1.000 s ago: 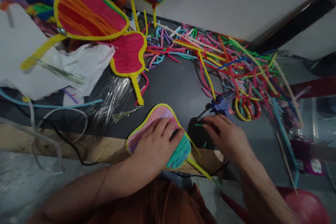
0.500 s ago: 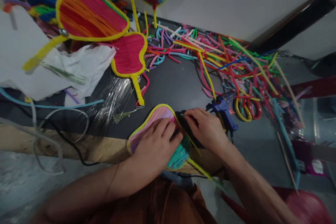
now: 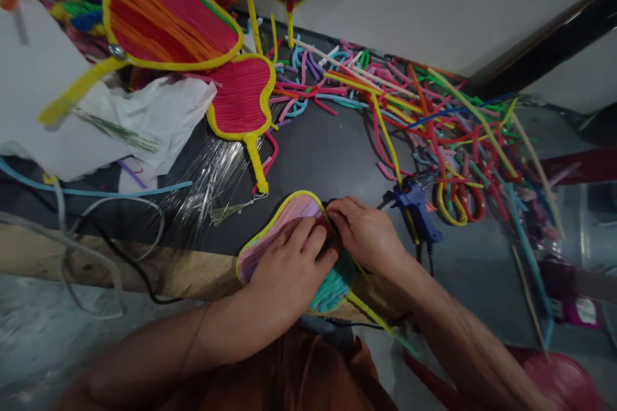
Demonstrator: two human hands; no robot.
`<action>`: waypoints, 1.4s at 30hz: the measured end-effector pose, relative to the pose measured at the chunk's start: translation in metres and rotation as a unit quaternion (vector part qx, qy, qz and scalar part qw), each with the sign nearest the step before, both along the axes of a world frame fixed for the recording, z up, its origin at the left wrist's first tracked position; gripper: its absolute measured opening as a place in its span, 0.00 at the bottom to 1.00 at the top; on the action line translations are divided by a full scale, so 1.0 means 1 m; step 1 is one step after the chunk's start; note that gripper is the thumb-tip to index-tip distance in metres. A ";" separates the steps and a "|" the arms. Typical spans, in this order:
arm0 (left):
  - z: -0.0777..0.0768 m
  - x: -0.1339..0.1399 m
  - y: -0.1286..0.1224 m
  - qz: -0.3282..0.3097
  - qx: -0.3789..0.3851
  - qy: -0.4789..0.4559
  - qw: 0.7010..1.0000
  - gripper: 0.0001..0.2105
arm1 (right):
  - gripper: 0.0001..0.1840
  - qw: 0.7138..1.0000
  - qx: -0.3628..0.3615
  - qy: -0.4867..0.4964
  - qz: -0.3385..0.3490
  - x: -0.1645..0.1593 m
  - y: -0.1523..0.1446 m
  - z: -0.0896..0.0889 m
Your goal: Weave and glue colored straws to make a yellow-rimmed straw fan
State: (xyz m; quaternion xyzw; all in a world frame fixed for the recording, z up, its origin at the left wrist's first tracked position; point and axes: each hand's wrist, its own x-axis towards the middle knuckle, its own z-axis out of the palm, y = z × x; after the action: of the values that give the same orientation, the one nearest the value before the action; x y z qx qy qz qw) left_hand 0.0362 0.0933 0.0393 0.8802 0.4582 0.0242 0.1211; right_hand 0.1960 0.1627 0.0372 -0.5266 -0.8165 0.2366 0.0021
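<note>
One fan, pink and teal, at the tabletop's near edge: face filled, handle wrapped, yellow rim in place along the top; a thin yellow strip by the right side suggests edging unfinished. Left hand, unclenched, flat upon it. Right hand, fingertips bunched at its right edge; whether gripping, I cannot tell. Beyond: blue glue gun, scissors, rimmed pink fan, heaped coloured strips.

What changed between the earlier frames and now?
Right hand moved left, from beside the blue glue gun to the right edge of the pink-and-teal piece; the green strip it held can't be made out now. Left hand stayed over the piece; glue gun and scissors didn't move.
</note>
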 end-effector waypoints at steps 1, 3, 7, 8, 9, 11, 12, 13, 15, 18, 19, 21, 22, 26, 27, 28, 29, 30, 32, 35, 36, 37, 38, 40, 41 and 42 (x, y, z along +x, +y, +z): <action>-0.001 0.000 -0.001 0.002 0.003 0.000 1.000 0.12 | 0.12 1.000 0.005 -0.004 0.004 0.000 -0.001 0.000; -0.001 0.000 -0.001 0.001 0.006 0.003 1.000 0.12 | 0.12 1.000 0.017 -0.010 0.014 -0.001 -0.002 0.000; 0.000 0.000 0.000 -0.001 0.002 0.005 1.000 0.12 | 0.13 0.998 0.046 -0.023 0.020 0.000 -0.003 0.002; 0.001 0.000 0.000 -0.002 -0.003 0.007 1.000 0.11 | 0.13 0.998 0.054 -0.023 0.017 0.000 -0.002 0.003; 0.002 0.000 0.001 -0.004 -0.009 0.008 1.000 0.11 | 0.13 0.998 0.059 -0.022 0.014 0.001 -0.002 0.003; 0.004 0.000 0.002 -0.006 -0.017 0.012 1.000 0.11 | 0.13 0.998 0.065 -0.012 0.007 0.003 -0.001 0.003; 0.004 0.000 0.003 -0.006 -0.017 0.012 1.000 0.11 | 0.13 0.998 0.066 -0.004 0.004 0.004 0.000 0.003; 0.004 0.000 0.003 -0.006 -0.015 0.011 1.000 0.11 | 0.13 0.998 0.065 0.003 0.001 0.004 0.000 0.003; 0.004 0.000 0.003 -0.005 -0.010 0.009 1.000 0.11 | 0.13 0.998 0.059 0.015 -0.002 0.005 -0.001 0.002; 0.004 0.000 0.003 -0.006 -0.002 0.008 1.000 0.11 | 0.12 0.999 0.045 0.014 0.000 0.004 -0.003 0.001; 0.003 0.000 0.002 -0.006 -0.001 0.010 1.000 0.11 | 0.12 0.999 0.042 0.011 0.000 0.003 -0.003 0.001; 0.003 0.000 0.002 -0.009 0.001 0.012 1.000 0.12 | 0.12 0.999 0.036 0.011 0.004 0.002 -0.004 0.000; 0.003 0.000 0.002 -0.009 0.004 0.013 1.000 0.12 | 0.12 0.999 0.035 0.012 0.007 0.001 -0.004 0.000; 0.002 0.000 0.001 -0.005 0.004 0.012 1.000 0.13 | 0.13 0.999 0.046 0.005 0.016 0.000 -0.005 0.000; 0.002 0.000 0.001 -0.004 0.002 0.011 1.000 0.13 | 0.13 0.999 0.050 0.003 0.018 0.000 -0.006 0.001; 0.002 0.000 0.001 -0.005 -0.001 0.010 1.000 0.13 | 0.13 0.998 0.055 0.005 0.018 0.001 -0.006 0.002; 0.002 0.000 0.001 -0.006 -0.004 0.008 1.000 0.14 | 0.13 0.998 0.062 0.010 0.016 0.002 -0.006 0.003; 0.002 0.000 0.001 -0.006 -0.006 0.007 1.000 0.14 | 0.12 0.997 0.071 0.016 0.010 0.004 -0.006 0.005; 0.002 0.000 0.001 -0.005 -0.014 0.008 1.000 0.14 | 0.12 0.994 0.102 0.025 -0.012 0.011 -0.003 0.008; 0.003 0.001 0.001 -0.003 -0.014 0.013 1.000 0.15 | 0.12 0.986 0.157 0.025 -0.047 0.022 0.004 0.009; 0.003 0.001 0.001 -0.002 -0.011 0.014 1.000 0.15 | 0.13 0.985 0.166 0.023 -0.050 0.025 0.007 0.008; 0.003 0.001 0.001 0.000 -0.008 0.014 1.000 0.16 | 0.14 0.984 0.171 0.023 -0.049 0.028 0.008 0.006; 0.003 0.001 0.000 0.000 -0.005 0.014 1.000 0.16 | 0.15 0.984 0.170 0.021 -0.046 0.030 0.009 0.005; 0.003 0.000 0.000 -0.003 -0.009 0.016 1.000 0.16 | 0.17 0.982 0.183 0.019 -0.036 0.031 0.010 0.003; 0.003 0.000 0.000 -0.004 -0.012 0.018 1.000 0.16 | 0.18 0.980 0.198 0.014 -0.034 0.031 0.009 0.003; 0.003 0.000 0.000 -0.003 -0.015 0.019 1.000 0.17 | 0.19 0.975 0.217 0.007 -0.035 0.031 0.008 0.004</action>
State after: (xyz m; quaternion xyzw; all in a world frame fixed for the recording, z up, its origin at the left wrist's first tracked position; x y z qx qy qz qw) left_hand 0.0359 0.0931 0.0418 0.8802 0.4578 0.0001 0.1251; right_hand 0.2272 0.1709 0.0410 -0.5404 -0.8292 0.0571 0.1309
